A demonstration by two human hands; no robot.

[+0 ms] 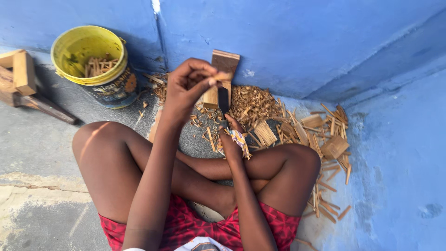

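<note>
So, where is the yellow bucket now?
In the head view, the yellow bucket stands upper left against the blue wall, beside wooden blocks.

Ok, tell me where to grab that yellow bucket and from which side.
Take the yellow bucket by its top rim, coming from above on the near side. It stands upright and open, with only wood sticks low inside, and the blue wall blocks the far side. Any handle is too hard to make out.

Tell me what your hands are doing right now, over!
Left hand pinching a small wood stick up high. Right hand low, gripping a dark blade upright under it. Shavings heap and yellow bucket alongside, nothing blocking.
</note>
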